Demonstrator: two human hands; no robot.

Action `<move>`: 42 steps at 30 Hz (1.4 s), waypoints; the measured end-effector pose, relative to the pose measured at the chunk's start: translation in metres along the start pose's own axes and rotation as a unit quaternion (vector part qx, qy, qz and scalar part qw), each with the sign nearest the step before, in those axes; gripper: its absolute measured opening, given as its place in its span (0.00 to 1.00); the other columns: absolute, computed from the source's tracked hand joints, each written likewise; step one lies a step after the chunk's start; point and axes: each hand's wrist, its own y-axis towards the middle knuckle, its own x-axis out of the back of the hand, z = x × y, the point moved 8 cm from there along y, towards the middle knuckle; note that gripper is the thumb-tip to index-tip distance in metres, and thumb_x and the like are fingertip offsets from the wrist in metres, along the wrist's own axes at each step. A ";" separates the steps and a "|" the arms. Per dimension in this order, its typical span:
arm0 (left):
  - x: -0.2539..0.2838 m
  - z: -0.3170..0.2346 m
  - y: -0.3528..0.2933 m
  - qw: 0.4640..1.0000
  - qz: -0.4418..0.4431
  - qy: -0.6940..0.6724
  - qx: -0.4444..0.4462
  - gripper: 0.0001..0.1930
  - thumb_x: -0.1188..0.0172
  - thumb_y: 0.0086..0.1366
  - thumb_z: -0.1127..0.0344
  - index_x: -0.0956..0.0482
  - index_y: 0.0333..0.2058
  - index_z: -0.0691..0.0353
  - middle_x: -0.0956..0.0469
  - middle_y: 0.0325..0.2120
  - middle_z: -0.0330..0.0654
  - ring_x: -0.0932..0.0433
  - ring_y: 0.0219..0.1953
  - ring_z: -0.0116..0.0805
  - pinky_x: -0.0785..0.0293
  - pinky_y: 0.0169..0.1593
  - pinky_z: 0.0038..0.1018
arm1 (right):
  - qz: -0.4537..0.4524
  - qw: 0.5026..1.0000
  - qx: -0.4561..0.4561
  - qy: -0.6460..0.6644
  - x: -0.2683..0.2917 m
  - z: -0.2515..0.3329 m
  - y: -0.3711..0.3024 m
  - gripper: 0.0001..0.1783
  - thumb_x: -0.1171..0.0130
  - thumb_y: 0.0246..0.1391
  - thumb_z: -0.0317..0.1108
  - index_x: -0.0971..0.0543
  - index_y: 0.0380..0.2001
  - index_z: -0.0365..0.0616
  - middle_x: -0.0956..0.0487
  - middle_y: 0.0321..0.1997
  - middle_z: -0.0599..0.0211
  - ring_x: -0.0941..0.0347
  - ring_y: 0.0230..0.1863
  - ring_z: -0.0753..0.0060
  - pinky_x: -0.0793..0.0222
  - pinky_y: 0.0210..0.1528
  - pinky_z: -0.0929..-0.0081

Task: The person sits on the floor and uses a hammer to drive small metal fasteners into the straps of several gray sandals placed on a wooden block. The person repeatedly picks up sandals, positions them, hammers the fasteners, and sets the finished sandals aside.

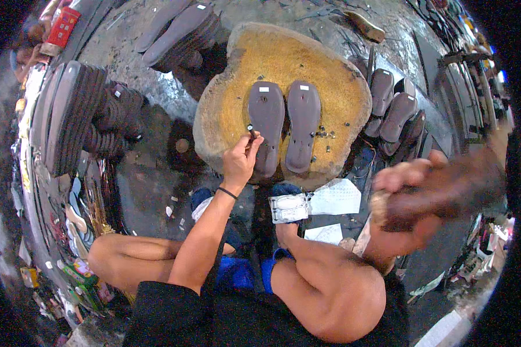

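Nearest to my remote viewpoint, the right hand (408, 232) is wrapped around a thick brown tool (448, 194), probably a mallet, blurred and well apart from the right edge of the wooden block (230, 104); I judge it is raised there for free room above the right knee (344, 295). White paper (336, 199) lies just beside the block's near edge. Farther on, the left hand (238, 166) pinches a short dark tool (250, 129) at the left sole's (267, 124) outer edge, fingers low, presumably to expose its pale top; contact with the sole I cannot tell. The right sole (303, 124) lies parallel, a narrow gap between; both near ends approach the near edge. I see mostly bare wood toward the far and left edges, and dark scraps (324, 135) toward the right. Beyond, stacked soles (399, 113) crowd the right edge; the left stack (69, 121) stands farther off.
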 end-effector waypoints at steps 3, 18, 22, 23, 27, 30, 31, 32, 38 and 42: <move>0.008 0.007 -0.003 0.999 0.011 0.040 -0.029 0.09 0.38 0.64 0.63 0.18 0.36 0.62 0.17 0.30 0.47 0.16 0.31 0.39 0.23 0.33 0.30 | 0.108 0.992 0.031 -0.052 0.002 -0.045 -0.018 0.31 0.37 0.51 0.47 0.31 0.51 0.38 0.23 0.32 0.65 0.29 0.31 0.71 0.34 0.39 0.72; -0.017 0.040 0.024 0.966 0.161 -0.131 0.153 0.19 0.51 0.72 0.53 0.31 0.41 0.68 0.18 0.33 0.49 0.17 0.33 0.37 0.18 0.34 0.28 | -0.169 0.747 -0.348 -0.540 0.220 -0.120 -0.186 0.26 0.32 0.49 0.36 0.30 0.48 0.38 0.25 0.44 0.52 0.26 0.43 0.59 0.30 0.46 0.63; -0.012 0.060 0.028 0.939 0.120 -0.245 0.209 0.19 0.54 0.73 0.52 0.35 0.44 0.66 0.18 0.34 0.53 0.16 0.33 0.38 0.17 0.32 0.27 | 0.024 0.743 -0.054 -0.666 0.141 -0.127 -0.128 0.43 0.33 0.45 0.35 0.40 0.63 0.35 0.40 0.65 0.40 0.48 0.67 0.41 0.55 0.69 0.52; -0.011 0.061 0.031 0.931 0.106 -0.279 0.212 0.19 0.54 0.73 0.52 0.34 0.44 0.66 0.18 0.34 0.52 0.16 0.33 0.38 0.18 0.32 0.27 | 0.059 0.771 -0.063 -0.631 0.115 -0.146 -0.111 0.43 0.33 0.45 0.36 0.39 0.62 0.34 0.40 0.66 0.42 0.46 0.67 0.42 0.53 0.69 0.52; 0.013 0.057 0.029 0.912 0.051 -0.331 0.236 0.17 0.54 0.73 0.55 0.30 0.43 0.66 0.18 0.34 0.51 0.17 0.34 0.36 0.20 0.37 0.29 | 0.150 0.752 -0.007 -0.642 0.048 -0.203 -0.066 0.41 0.35 0.43 0.32 0.38 0.61 0.34 0.38 0.63 0.42 0.43 0.65 0.41 0.50 0.68 0.56; 0.051 0.044 0.066 0.913 -0.004 -0.348 0.215 0.14 0.55 0.73 0.60 0.29 0.45 0.65 0.18 0.34 0.48 0.20 0.29 0.32 0.25 0.32 0.26 | 0.109 0.867 -0.080 -0.479 0.049 -0.197 -0.052 0.44 0.38 0.41 0.32 0.41 0.63 0.34 0.40 0.64 0.39 0.44 0.65 0.39 0.48 0.68 0.56; 0.070 0.042 0.087 0.929 -0.018 -0.319 0.186 0.12 0.55 0.72 0.62 0.29 0.44 0.64 0.18 0.33 0.46 0.21 0.27 0.31 0.26 0.31 0.26 | 0.126 0.886 -0.055 -0.442 0.039 -0.195 -0.056 0.45 0.38 0.42 0.33 0.42 0.65 0.36 0.43 0.65 0.36 0.45 0.65 0.37 0.49 0.68 0.52; 0.087 0.040 0.122 0.955 -0.027 -0.275 0.109 0.10 0.54 0.70 0.64 0.29 0.42 0.64 0.19 0.31 0.46 0.21 0.27 0.35 0.26 0.32 0.28 | 0.172 0.858 -0.076 -0.478 0.027 -0.203 -0.065 0.46 0.37 0.42 0.35 0.42 0.66 0.39 0.45 0.67 0.36 0.45 0.65 0.37 0.49 0.67 0.50; 0.126 -0.003 0.281 0.904 -0.030 0.388 -0.176 0.22 0.38 0.53 0.61 0.30 0.41 0.72 0.27 0.41 0.59 0.29 0.47 0.57 0.31 0.51 0.43 | 0.275 0.735 -0.020 -0.619 -0.010 -0.234 -0.085 0.51 0.31 0.42 0.45 0.44 0.68 0.46 0.53 0.72 0.38 0.45 0.64 0.38 0.45 0.64 0.50; 0.135 0.039 0.333 0.797 0.060 0.579 -0.159 0.34 0.31 0.47 0.49 0.28 0.45 0.71 0.27 0.43 0.58 0.26 0.49 0.58 0.29 0.51 0.47 | 0.202 0.839 -0.031 -0.504 0.022 -0.201 -0.072 0.46 0.36 0.44 0.37 0.43 0.67 0.44 0.49 0.70 0.41 0.46 0.65 0.36 0.46 0.65 0.48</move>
